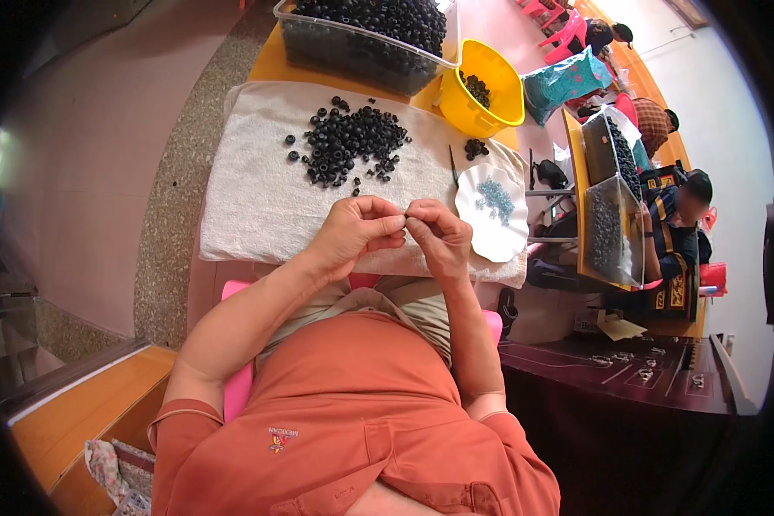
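My left hand (353, 234) and my right hand (441, 241) meet over the near edge of a white towel (258, 185). Thumbs and forefingers are pinched together around a tiny dark piece, mostly covered by the fingertips; its kind cannot be made out. Beyond the hands lies a loose pile of round black pieces (348, 142), some with holes like beads. To the right of my right hand, a white scalloped plate (506, 245) bears small pale blue translucent pieces (494, 198). A slim black pointed tool (453, 165) lies beside the plate, close to a small dark cluster (476, 149).
A clear plastic box (361, 69) full of black pieces stands at the far edge, beside a yellow bucket (466, 118) holding more. On the right, a teal sack (568, 84), further clear bins (611, 225) and seated people (675, 215) line another table.
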A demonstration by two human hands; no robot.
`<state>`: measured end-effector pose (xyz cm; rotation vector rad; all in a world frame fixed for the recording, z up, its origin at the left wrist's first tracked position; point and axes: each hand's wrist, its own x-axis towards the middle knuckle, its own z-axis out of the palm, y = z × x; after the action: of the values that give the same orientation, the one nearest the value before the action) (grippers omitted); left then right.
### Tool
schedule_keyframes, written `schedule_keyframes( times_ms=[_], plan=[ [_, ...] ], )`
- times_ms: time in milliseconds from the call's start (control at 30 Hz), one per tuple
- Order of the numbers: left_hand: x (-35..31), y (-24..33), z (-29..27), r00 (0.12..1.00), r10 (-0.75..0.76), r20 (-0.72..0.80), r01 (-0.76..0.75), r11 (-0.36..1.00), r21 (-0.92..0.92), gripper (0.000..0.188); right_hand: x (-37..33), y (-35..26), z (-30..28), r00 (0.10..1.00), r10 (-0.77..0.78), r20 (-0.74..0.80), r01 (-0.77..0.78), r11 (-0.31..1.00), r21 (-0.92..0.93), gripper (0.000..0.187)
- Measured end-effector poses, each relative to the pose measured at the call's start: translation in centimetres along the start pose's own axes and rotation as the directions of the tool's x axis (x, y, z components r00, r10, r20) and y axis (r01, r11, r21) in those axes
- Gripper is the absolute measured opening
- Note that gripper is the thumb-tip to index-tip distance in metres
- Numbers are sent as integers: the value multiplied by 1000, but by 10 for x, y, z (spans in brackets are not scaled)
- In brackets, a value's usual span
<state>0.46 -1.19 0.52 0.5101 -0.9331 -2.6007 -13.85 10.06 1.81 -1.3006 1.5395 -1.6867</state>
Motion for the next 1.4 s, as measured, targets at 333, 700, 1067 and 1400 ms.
schedule_keyframes(
  times_ms=[333,700,1067,1400],
  plan=[
    [-1,-3,0,997,80,-13,-79,995,58,15,-5,-3,-1,997,13,71,-14,1000,12,24],
    [-3,3,6,996,82,-44,-82,997,8,16,-7,6,8,997,-42,65,36,995,95,36],
    [-2,-2,5,987,123,-108,-123,992,5,11,-10,17,19,1000,-27,-6,27,996,88,34],
    [1,-8,3,988,116,-102,-114,993,26,12,-5,14,14,968,-250,-13,224,889,-400,36]
  ],
)
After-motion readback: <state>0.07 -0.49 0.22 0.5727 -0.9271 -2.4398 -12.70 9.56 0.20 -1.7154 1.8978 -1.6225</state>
